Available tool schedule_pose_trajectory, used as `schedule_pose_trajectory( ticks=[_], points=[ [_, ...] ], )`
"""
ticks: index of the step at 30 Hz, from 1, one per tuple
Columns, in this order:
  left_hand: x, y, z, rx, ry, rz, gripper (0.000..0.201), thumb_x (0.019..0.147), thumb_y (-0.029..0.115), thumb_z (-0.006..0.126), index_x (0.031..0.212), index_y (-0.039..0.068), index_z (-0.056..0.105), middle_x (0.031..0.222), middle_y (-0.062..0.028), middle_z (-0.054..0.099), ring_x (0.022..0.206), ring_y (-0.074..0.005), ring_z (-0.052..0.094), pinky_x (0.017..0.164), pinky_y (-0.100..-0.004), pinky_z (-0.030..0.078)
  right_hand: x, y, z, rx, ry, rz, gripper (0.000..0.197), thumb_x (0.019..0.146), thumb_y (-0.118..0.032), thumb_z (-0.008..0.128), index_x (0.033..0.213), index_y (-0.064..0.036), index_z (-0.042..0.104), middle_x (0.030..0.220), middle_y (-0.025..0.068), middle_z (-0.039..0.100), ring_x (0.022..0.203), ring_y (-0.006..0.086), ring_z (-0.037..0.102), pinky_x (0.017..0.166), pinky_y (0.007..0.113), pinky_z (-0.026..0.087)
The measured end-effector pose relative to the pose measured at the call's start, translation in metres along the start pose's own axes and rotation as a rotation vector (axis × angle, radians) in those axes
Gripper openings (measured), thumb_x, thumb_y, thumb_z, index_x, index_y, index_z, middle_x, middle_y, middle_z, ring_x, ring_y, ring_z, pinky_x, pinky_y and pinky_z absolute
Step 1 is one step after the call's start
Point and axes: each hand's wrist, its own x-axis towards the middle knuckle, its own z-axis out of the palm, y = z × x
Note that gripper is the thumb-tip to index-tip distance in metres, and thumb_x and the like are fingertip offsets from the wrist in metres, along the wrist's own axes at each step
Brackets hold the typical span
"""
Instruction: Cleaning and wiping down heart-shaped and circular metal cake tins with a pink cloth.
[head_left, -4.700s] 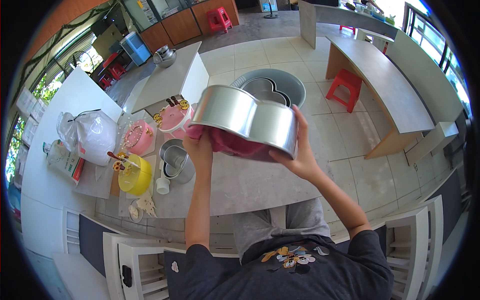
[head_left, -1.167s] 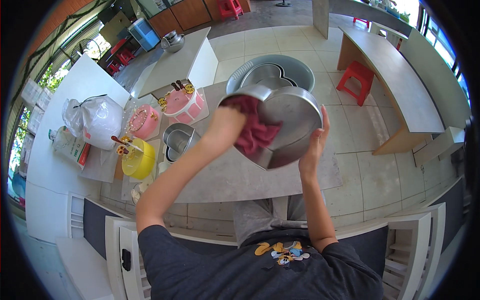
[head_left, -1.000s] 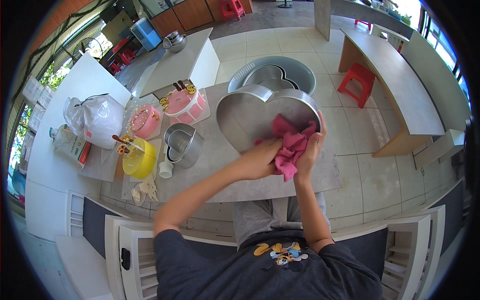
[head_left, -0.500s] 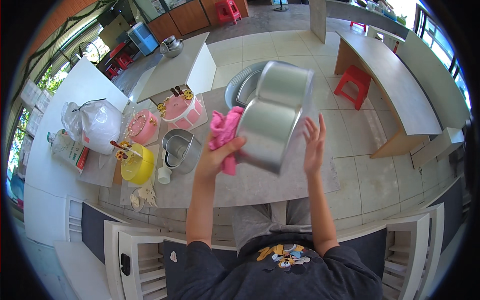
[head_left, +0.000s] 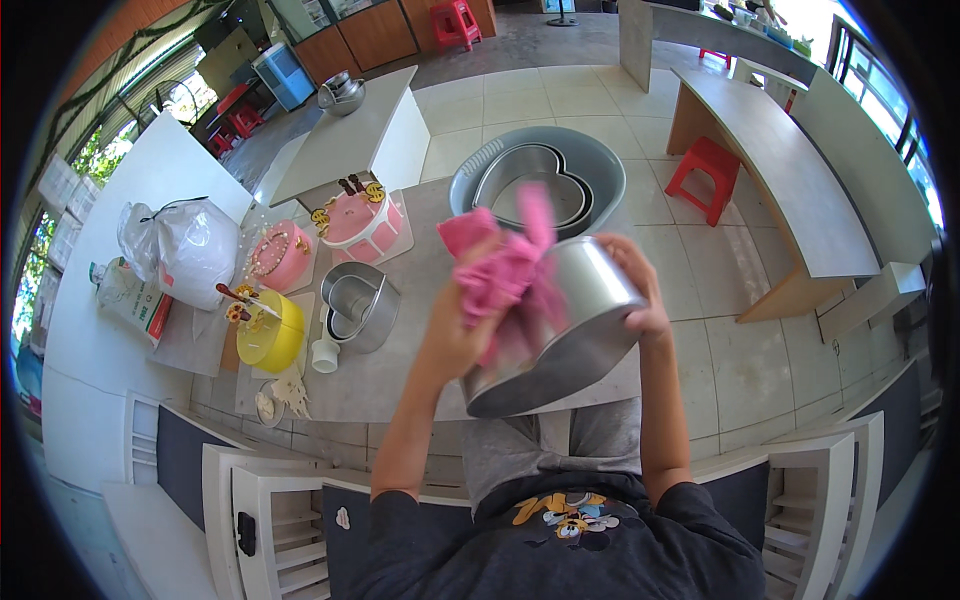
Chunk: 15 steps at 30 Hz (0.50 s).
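My right hand (head_left: 640,285) grips the right side of a silver heart-shaped cake pan (head_left: 570,365), which is tilted above the table's near edge. In my left hand (head_left: 452,335) is a bunched pink cloth (head_left: 495,280), held against the pan's left side. Part of the cloth is blurred and covers some of the pan. Beyond them, a grey-blue basin (head_left: 612,190) holds nested heart-shaped pans (head_left: 520,172). More nested metal pans (head_left: 374,318) stand on the table left of my left hand, with a small white cup (head_left: 325,356) beside them.
On the left of the grey table (head_left: 420,385) stand a yellow cake (head_left: 272,340), a pink cake (head_left: 285,258) and a larger pink-and-white cake (head_left: 362,228). A plastic bag (head_left: 200,250) sits farther left. A red stool (head_left: 705,175) is on the floor at right.
The pan has come down and turned toward me, uncovering the basin. My right hand has closed on its side. My left hand has moved right with the cloth, across the pan.
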Motion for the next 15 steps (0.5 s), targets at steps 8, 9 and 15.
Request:
schedule_pose_trajectory(
  ticks=[8,9,15],
  points=[
    [0.004,0.026,-0.017,0.157,-0.368,0.298,0.037,0.077,0.004,0.054,0.114,0.004,0.054,0.131,-0.0139,0.042,0.122,-0.0287,0.038,0.102,-0.0390,0.026,-0.001,-0.017,0.001,0.092,0.352,-0.102,0.092,0.049,-0.039,0.071,0.123,0.0070,0.039,0.110,0.0179,0.052,0.105,0.0254,0.051,0.088,0.032,0.040],
    [0.005,0.026,-0.025,0.273,-0.313,0.341,0.037,0.074,0.008,0.057,0.110,0.006,0.058,0.129,-0.0131,0.045,0.122,-0.0287,0.039,0.103,-0.0418,0.025,0.000,-0.017,0.005,0.093,0.352,-0.101,0.092,0.049,-0.039,0.071,0.123,0.0070,0.039,0.110,0.0179,0.052,0.105,0.0254,0.051,0.088,0.032,0.040],
    [0.025,0.038,-0.009,0.123,-0.416,0.366,0.033,0.076,0.021,0.059,0.107,0.009,0.061,0.121,-0.0118,0.052,0.121,-0.0306,0.040,0.102,-0.0427,0.026,0.002,0.011,0.032,0.171,0.191,0.071,0.091,0.050,-0.035,0.066,0.124,0.0085,0.036,0.115,0.0183,0.050,0.107,0.0229,0.051,0.094,0.031,0.037]
  ],
)
